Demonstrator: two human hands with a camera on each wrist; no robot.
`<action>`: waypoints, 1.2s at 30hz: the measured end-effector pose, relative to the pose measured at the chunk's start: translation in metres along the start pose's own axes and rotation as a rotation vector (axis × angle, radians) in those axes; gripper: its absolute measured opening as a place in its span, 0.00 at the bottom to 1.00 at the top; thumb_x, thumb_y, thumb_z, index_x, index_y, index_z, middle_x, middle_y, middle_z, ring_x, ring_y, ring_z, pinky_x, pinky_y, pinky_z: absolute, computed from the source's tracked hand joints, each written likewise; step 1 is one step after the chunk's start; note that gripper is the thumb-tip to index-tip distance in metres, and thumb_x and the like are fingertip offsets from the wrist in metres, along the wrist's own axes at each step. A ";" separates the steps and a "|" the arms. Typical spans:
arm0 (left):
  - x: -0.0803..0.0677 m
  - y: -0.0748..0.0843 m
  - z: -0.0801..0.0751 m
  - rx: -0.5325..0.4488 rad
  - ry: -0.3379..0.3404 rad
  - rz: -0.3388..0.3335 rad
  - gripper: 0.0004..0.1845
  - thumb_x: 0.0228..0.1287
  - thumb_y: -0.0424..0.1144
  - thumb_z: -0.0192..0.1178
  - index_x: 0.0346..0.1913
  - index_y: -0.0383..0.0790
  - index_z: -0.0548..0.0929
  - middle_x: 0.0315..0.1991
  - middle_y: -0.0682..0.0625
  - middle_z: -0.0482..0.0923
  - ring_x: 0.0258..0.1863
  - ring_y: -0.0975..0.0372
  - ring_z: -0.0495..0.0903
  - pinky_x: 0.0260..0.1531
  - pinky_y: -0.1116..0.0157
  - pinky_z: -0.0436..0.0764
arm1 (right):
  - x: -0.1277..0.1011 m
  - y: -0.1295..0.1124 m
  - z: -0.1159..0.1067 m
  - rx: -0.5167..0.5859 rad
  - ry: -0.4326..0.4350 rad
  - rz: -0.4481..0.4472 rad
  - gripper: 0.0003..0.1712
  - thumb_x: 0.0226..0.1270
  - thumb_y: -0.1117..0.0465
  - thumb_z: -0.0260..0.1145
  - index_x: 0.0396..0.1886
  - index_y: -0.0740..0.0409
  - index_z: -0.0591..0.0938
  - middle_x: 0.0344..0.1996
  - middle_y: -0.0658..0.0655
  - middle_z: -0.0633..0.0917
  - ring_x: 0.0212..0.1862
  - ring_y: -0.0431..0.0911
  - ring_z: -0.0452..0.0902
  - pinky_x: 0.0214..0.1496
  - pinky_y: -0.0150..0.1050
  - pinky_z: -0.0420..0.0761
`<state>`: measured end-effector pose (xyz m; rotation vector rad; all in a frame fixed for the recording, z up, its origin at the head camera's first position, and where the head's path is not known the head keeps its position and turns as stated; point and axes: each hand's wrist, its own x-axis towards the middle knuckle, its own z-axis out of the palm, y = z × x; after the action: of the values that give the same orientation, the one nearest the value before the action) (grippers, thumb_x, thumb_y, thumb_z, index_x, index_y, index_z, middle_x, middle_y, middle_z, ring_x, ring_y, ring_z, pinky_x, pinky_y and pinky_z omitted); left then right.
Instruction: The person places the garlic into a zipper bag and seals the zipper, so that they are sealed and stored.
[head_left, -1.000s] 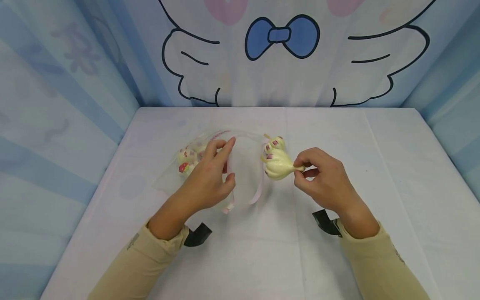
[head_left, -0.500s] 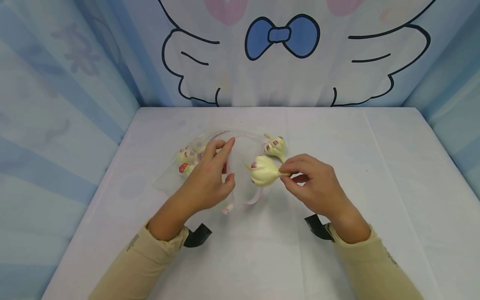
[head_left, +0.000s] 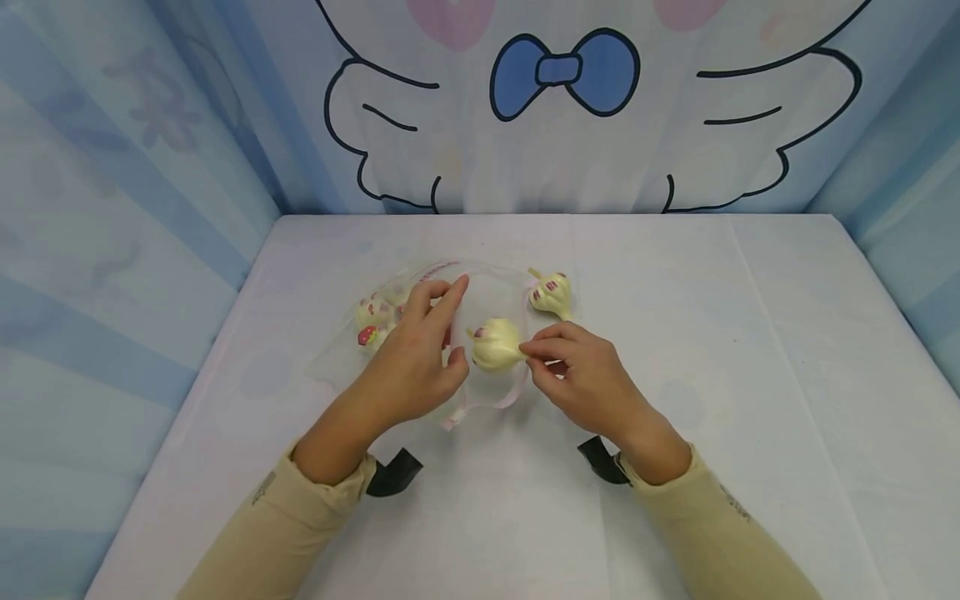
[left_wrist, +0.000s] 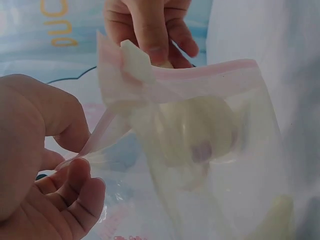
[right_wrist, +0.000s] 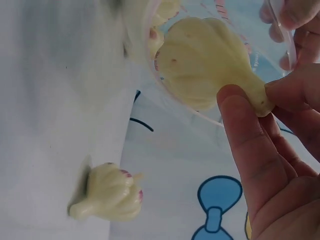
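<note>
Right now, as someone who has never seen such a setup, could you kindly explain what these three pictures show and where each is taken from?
No machine here: a person works with bare hands, wearing three cameras. The head view looks down on a white table. The left hand holds open a clear zip bag, seen close up in the left wrist view. The right hand pinches a toy garlic bulb by its stem at the bag's mouth, shown in the right wrist view. A second garlic bulb lies on the table, and more small things sit inside the bag.
</note>
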<state>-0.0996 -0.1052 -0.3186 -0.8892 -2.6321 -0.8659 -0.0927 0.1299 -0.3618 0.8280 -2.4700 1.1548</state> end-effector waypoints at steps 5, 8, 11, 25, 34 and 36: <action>-0.001 -0.001 0.001 -0.004 0.027 0.025 0.38 0.54 0.22 0.59 0.72 0.23 0.64 0.58 0.35 0.64 0.30 0.60 0.69 0.31 0.64 0.75 | 0.002 0.003 0.009 -0.013 0.001 -0.020 0.10 0.59 0.74 0.69 0.40 0.68 0.89 0.38 0.58 0.84 0.36 0.46 0.86 0.38 0.37 0.85; -0.001 -0.002 0.001 -0.005 0.041 0.035 0.38 0.52 0.21 0.57 0.71 0.23 0.64 0.57 0.34 0.64 0.29 0.60 0.68 0.29 0.64 0.74 | 0.004 0.007 0.014 -0.022 0.017 -0.032 0.09 0.58 0.75 0.69 0.39 0.68 0.88 0.38 0.58 0.84 0.36 0.46 0.86 0.37 0.37 0.85; -0.002 -0.002 0.002 -0.008 0.047 0.046 0.38 0.51 0.20 0.56 0.71 0.22 0.64 0.57 0.35 0.64 0.28 0.60 0.67 0.28 0.64 0.73 | 0.005 0.010 0.018 -0.044 0.035 -0.057 0.09 0.57 0.75 0.69 0.38 0.68 0.88 0.37 0.59 0.84 0.35 0.46 0.85 0.37 0.36 0.84; -0.002 -0.001 0.001 -0.036 0.018 0.026 0.39 0.52 0.21 0.55 0.72 0.23 0.63 0.57 0.36 0.64 0.29 0.60 0.66 0.29 0.64 0.73 | 0.011 0.007 0.034 -0.241 0.097 -0.113 0.05 0.57 0.75 0.69 0.33 0.67 0.85 0.32 0.59 0.85 0.33 0.49 0.81 0.35 0.42 0.83; -0.002 0.001 0.003 -0.044 0.009 0.021 0.40 0.52 0.21 0.55 0.73 0.24 0.62 0.58 0.36 0.63 0.29 0.61 0.66 0.27 0.65 0.72 | 0.014 0.006 0.048 -0.323 0.148 -0.123 0.05 0.55 0.77 0.71 0.32 0.70 0.86 0.32 0.62 0.83 0.37 0.53 0.82 0.39 0.43 0.84; -0.002 0.001 0.003 -0.043 0.008 0.023 0.40 0.52 0.21 0.55 0.73 0.24 0.62 0.58 0.35 0.63 0.29 0.61 0.66 0.26 0.65 0.72 | 0.015 0.005 0.050 -0.340 0.156 -0.113 0.05 0.54 0.77 0.72 0.32 0.70 0.86 0.32 0.62 0.82 0.36 0.52 0.82 0.37 0.41 0.84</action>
<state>-0.0970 -0.1036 -0.3215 -0.9227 -2.6008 -0.9217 -0.1085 0.0880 -0.3897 0.7362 -2.3637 0.7033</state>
